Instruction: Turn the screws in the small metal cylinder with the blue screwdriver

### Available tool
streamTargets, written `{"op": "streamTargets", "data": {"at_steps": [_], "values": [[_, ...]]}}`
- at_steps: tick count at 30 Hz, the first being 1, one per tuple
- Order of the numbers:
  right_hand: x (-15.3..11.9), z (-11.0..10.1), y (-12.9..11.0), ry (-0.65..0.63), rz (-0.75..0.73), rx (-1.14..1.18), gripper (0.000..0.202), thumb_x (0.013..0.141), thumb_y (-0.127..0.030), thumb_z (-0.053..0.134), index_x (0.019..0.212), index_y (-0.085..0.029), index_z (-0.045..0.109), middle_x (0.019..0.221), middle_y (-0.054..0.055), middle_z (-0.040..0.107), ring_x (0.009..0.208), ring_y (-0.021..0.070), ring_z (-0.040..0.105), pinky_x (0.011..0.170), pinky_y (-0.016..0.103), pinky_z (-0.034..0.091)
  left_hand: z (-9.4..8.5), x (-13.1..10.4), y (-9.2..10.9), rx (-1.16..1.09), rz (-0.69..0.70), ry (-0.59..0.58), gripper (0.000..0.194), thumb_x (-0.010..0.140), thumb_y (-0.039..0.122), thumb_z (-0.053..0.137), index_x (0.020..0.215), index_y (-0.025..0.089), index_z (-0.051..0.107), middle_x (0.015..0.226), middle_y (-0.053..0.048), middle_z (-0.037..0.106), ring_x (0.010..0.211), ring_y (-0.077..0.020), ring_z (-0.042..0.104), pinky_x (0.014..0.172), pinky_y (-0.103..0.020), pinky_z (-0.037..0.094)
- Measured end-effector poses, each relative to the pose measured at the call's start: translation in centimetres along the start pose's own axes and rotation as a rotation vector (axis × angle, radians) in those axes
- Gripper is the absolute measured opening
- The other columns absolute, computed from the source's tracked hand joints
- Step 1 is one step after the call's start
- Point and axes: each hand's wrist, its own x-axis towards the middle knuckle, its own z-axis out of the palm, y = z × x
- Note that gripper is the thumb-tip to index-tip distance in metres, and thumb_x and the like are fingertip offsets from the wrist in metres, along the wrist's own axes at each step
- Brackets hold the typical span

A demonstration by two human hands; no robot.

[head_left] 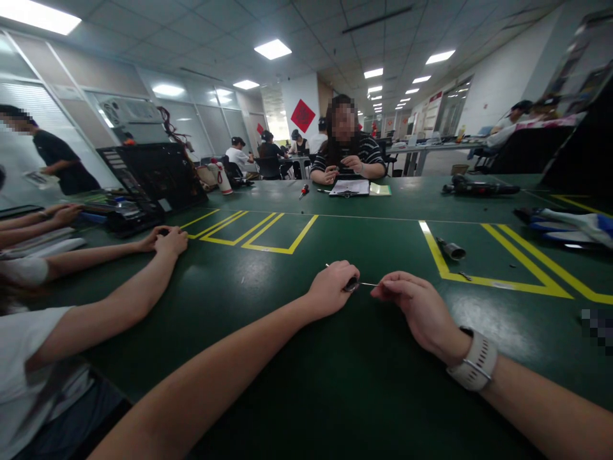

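My left hand (331, 289) is closed around a dark, round-ended metal part (352, 285), most of it hidden by the fingers. A thin metal rod (368, 284) spans the short gap from this part to my right hand (419, 310), whose fingertips pinch its near end. Past the left knuckles a thin light tip shows; whether it belongs to the same rod I cannot tell. Both hands are low over the green table (287, 358). To the right, a grey metal cylinder (453, 250) lies inside a yellow-taped outline, with a small dark piece (464, 276) beside it.
At left, a co-worker's hands (171, 239) hold something dark. Across the table sits another person (347, 150) behind a clipboard (349, 187). A dark power tool (479, 186) and blue-and-white tools (569, 227) lie at right. An open black case (156, 176) stands back left.
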Motion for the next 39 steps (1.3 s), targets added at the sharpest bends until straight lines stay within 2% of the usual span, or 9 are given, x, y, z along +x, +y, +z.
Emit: {"op": "streamTargets", "data": {"at_steps": [3, 7, 13, 15, 20, 27, 34, 39], "values": [[0.44, -0.30, -0.06, -0.001, 0.051, 0.116, 0.007, 0.061, -0.022, 0.065, 0.061, -0.016, 0.064, 0.063, 0.005, 0.067, 0.065, 0.0182, 0.060, 0.069, 0.033, 0.042, 0.16, 0.10, -0.23, -0.062, 0.020, 0.004, 0.003, 0.081, 0.019, 0.052, 0.084, 0.018, 0.052, 0.083, -0.002, 0.055, 0.079, -0.0155, 0.050, 0.069, -0.028, 0.039], [0.61, -0.42, 0.19, 0.003, 0.073, 0.150, 0.007, 0.062, -0.022, 0.065, 0.061, -0.016, 0.063, 0.063, 0.005, 0.067, 0.065, 0.0182, 0.060, 0.068, 0.033, 0.042, 0.33, 0.26, -0.47, -0.122, 0.005, 0.003, 0.006, 0.079, 0.020, 0.055, 0.084, 0.018, 0.053, 0.082, -0.001, 0.054, 0.077, -0.0149, 0.051, 0.068, -0.027, 0.040], [-0.06, -0.01, 0.44, 0.014, -0.063, -0.054, 0.007, 0.068, -0.024, 0.063, 0.068, -0.017, 0.065, 0.068, 0.004, 0.067, 0.072, 0.0193, 0.060, 0.075, 0.036, 0.041, 0.09, 0.20, -0.21, -0.065, -0.008, -0.006, 0.005, 0.079, 0.014, 0.051, 0.081, 0.018, 0.053, 0.082, -0.002, 0.055, 0.078, -0.0157, 0.050, 0.069, -0.028, 0.040], [-0.15, 0.03, 0.37, 0.002, -0.066, -0.094, 0.008, 0.069, -0.025, 0.062, 0.068, -0.017, 0.066, 0.069, 0.004, 0.068, 0.073, 0.0194, 0.060, 0.076, 0.036, 0.040, 0.06, 0.14, -0.19, -0.038, 0.012, -0.004, 0.007, 0.079, 0.012, 0.049, 0.081, 0.017, 0.052, 0.082, -0.002, 0.054, 0.079, -0.0159, 0.050, 0.069, -0.028, 0.039], [0.28, -0.19, 0.12, -0.002, 0.057, 0.083, 0.008, 0.063, -0.024, 0.065, 0.064, -0.016, 0.065, 0.066, 0.005, 0.069, 0.067, 0.0185, 0.060, 0.070, 0.034, 0.042, 0.37, 0.24, -0.46, -0.078, 0.007, 0.019, 0.002, 0.079, 0.017, 0.052, 0.081, 0.018, 0.053, 0.081, -0.002, 0.054, 0.079, -0.0162, 0.050, 0.070, -0.028, 0.039], [0.72, -0.56, 0.12, -0.010, 0.100, 0.157, 0.007, 0.063, -0.022, 0.065, 0.061, -0.016, 0.064, 0.062, 0.005, 0.068, 0.065, 0.0176, 0.061, 0.067, 0.032, 0.043, 0.45, 0.46, -0.67, -0.182, -0.008, 0.027, 0.006, 0.077, 0.018, 0.057, 0.080, 0.018, 0.052, 0.080, -0.001, 0.053, 0.076, -0.0148, 0.050, 0.070, -0.027, 0.040], [0.41, -0.23, 0.11, -0.030, 0.079, 0.122, 0.006, 0.063, -0.022, 0.065, 0.064, -0.015, 0.064, 0.065, 0.005, 0.069, 0.066, 0.0173, 0.061, 0.069, 0.032, 0.042, 0.44, 0.46, -0.73, -0.190, 0.028, 0.028, 0.006, 0.076, 0.017, 0.058, 0.077, 0.017, 0.052, 0.079, -0.001, 0.053, 0.076, -0.0145, 0.050, 0.071, -0.027, 0.040], [0.38, -0.28, 0.23, 0.019, 0.059, 0.139, 0.005, 0.063, -0.021, 0.063, 0.061, -0.016, 0.064, 0.061, 0.004, 0.066, 0.063, 0.0171, 0.059, 0.066, 0.032, 0.042, 0.63, 0.46, -0.83, -0.143, -0.049, 0.057, 0.007, 0.076, 0.017, 0.057, 0.080, 0.017, 0.052, 0.082, -0.001, 0.054, 0.077, -0.0153, 0.050, 0.069, -0.028, 0.041]]}}
